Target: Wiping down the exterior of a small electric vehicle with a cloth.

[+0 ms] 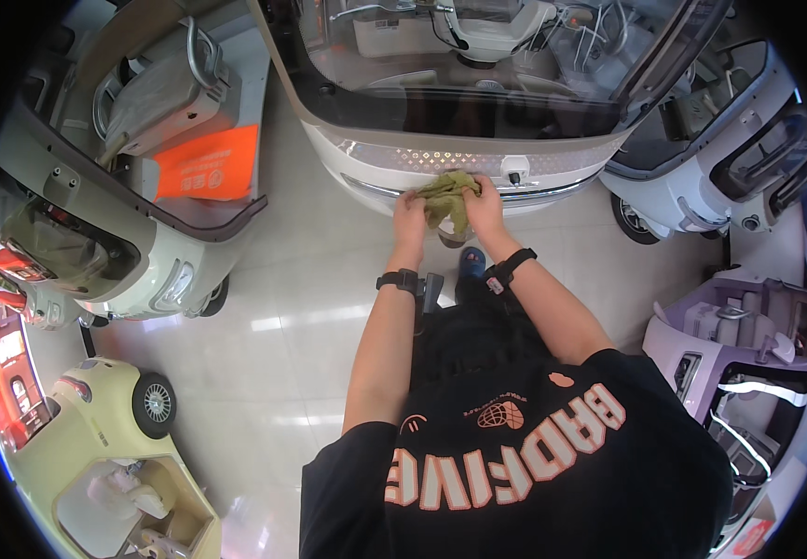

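Both my hands hold a crumpled olive-green cloth (447,200) in front of a white enclosed vehicle (366,191). My left hand (409,220) grips the cloth's left side, and my right hand (485,207) has its right side, with the fingers of each closed on the fabric. Behind the cloth runs the vehicle's patterned front panel with a shiny trim strip (553,191). I cannot tell whether the cloth touches that panel. Just right of the cloth, a small white fitting with a dark socket (514,171) sits on the panel.
A white vehicle (166,270) with an orange sheet (208,165) inside stands at left. Below it is a pale yellow vehicle (105,401). At right are a light blue vehicle (669,196) and a purple one (678,326). Grey tiled floor (273,270) lies between them.
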`<state>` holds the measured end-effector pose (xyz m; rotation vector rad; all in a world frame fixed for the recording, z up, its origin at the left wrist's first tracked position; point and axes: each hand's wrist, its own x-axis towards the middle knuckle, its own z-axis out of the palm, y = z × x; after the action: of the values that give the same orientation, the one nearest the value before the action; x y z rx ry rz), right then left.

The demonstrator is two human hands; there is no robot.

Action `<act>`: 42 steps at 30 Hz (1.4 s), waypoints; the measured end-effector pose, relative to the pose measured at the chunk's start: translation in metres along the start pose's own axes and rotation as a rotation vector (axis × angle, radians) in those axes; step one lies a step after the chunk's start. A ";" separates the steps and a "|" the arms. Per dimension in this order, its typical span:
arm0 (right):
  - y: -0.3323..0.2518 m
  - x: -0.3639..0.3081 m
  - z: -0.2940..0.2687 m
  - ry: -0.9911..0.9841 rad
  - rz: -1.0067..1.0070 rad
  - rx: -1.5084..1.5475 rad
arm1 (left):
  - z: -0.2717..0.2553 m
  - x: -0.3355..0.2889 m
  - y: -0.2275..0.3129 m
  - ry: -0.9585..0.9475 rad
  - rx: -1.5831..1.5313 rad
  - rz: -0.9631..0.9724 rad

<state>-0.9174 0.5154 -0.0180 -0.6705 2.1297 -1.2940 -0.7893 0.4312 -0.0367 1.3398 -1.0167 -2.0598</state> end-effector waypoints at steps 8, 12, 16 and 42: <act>0.011 0.000 -0.015 0.099 0.073 0.038 | 0.025 -0.023 -0.025 -0.242 -0.139 -0.173; 0.000 0.005 -0.019 -0.605 -0.154 -0.302 | 0.008 -0.022 -0.039 -0.208 -0.208 -0.237; -0.017 0.001 -0.003 -0.468 -0.157 -0.161 | -0.022 -0.014 -0.050 -0.232 -0.280 -0.260; 0.002 -0.039 0.059 0.585 0.579 0.471 | 0.014 0.016 -0.010 -0.586 0.388 0.127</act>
<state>-0.8491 0.5052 -0.0350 0.5475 2.0645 -1.6697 -0.8088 0.4301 -0.0499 0.7972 -1.7732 -2.2842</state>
